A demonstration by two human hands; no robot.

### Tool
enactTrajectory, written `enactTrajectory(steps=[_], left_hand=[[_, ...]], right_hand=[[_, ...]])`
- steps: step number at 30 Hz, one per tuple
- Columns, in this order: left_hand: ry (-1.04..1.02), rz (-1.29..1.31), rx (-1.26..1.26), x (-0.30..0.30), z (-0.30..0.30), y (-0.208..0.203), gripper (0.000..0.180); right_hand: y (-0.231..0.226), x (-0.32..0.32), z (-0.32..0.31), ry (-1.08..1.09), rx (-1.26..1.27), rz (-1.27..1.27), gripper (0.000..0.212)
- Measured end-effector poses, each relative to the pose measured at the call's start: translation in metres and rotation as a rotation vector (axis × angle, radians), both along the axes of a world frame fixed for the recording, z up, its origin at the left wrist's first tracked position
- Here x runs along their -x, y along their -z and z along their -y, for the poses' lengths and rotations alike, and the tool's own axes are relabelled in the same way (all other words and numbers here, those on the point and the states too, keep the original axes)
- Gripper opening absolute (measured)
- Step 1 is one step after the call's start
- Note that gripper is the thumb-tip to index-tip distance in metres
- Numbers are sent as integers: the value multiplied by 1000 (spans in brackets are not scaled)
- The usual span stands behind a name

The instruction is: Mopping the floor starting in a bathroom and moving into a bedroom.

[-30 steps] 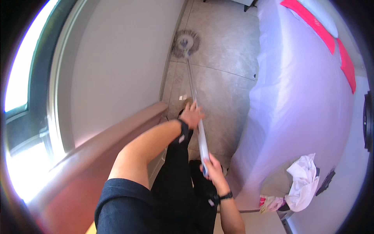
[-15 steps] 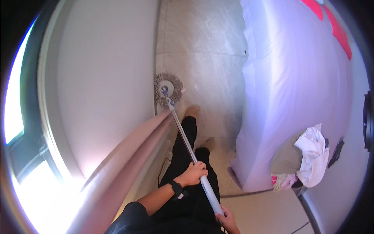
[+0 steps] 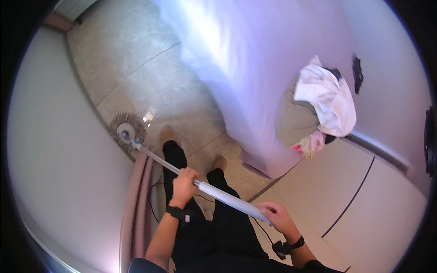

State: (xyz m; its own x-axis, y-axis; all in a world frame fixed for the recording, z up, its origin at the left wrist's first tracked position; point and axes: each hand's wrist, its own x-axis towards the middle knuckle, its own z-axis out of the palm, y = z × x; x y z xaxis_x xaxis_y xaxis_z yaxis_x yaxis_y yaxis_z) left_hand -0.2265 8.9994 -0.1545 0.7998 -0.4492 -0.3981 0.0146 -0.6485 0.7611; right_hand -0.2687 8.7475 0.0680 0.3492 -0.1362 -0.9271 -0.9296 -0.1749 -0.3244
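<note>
A spin mop [image 3: 227, 199] slants across in front of me, its thick pale grip toward me and its metal pole running off to the left. My left hand [image 3: 184, 185] is wrapped round the pole just above the grip. At the grip's upper end, my right hand [image 3: 276, 215] is closed round it. The round, shaggy grey-brown mop head [image 3: 127, 131] rests on the tiled floor [image 3: 109, 59], against the foot of the wall on the left. A black band sits on each wrist.
A bed with a pale lilac sheet [image 3: 246, 59] stands to the right. Crumpled white cloth [image 3: 325, 98] lies on its corner. Pinkish curtain [image 3: 136, 200] hangs along the left wall. Dark cable [image 3: 152, 204] runs near my feet. Smooth cream panels [image 3: 346, 195] lie at the lower right.
My view has turned toward the right, so the bed and mop appear rotated. The mop handle now lies flatter across my body. Both hands keep their hold, and my right wrist shows fully.
</note>
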Motion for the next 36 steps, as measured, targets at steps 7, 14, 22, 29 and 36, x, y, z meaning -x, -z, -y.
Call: enactTrajectory(steps=[7,14,22,29,36], left_hand=[[160,69,-114,35,45,-16,18],[394,148,-32,151,199,-15,13],[662,84,179,294,342,-45,10],[913,35,134,316,335,-27,6],[770,260,100,200,252,30,4]], right_hand=[[-34,61,38,-125,115,194,24],[-50,244,144,170,294,342,25],[-117,418,211,702,446,-38,23],[-83,476,189,794,435,-123,35],[-17,384,95,882,51,-162,36]])
